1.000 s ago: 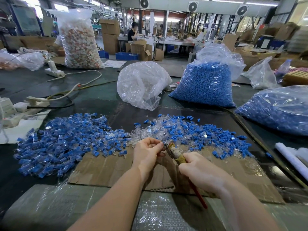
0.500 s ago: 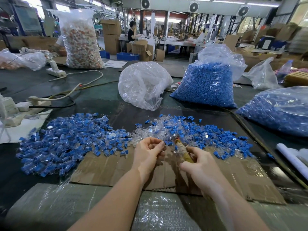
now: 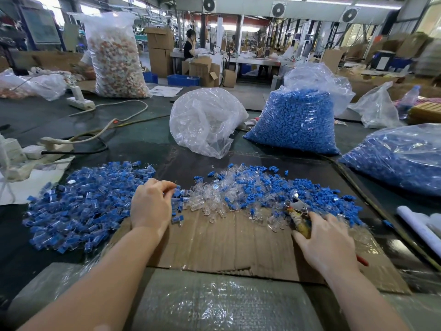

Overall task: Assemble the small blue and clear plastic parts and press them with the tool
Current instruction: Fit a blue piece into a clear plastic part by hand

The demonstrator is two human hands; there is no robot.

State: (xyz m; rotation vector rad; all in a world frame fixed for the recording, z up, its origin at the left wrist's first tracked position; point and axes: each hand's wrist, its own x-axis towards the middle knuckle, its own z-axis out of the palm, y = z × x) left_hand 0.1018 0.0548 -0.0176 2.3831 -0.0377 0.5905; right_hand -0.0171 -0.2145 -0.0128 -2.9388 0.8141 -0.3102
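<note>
A heap of joined blue-and-clear parts [image 3: 78, 199] lies at the left. A mixed heap of loose clear shells and blue plugs [image 3: 250, 189] lies in the middle and right, partly on a cardboard sheet [image 3: 226, 240]. My left hand [image 3: 150, 206] hovers at the seam between the two heaps, fingers curled down with the tips among blue pieces; whether they pinch one is unclear. My right hand [image 3: 327, 240] grips pliers [image 3: 298, 211] by their worn yellow handle. The metal jaws point into the mixed heap.
Behind the heaps stand a clear bag of clear shells [image 3: 205, 120], a bag of blue plugs [image 3: 298, 120] and another blue-filled bag [image 3: 401, 158] at the right. Power strips and cables [image 3: 47, 144] lie at the left. A white roll [image 3: 417, 225] lies right. Bubble wrap [image 3: 214, 302] covers the near edge.
My hands have separated. The left one moved left to the edge of the joined-parts heap; the right one carried the pliers right and down onto the mixed heap.
</note>
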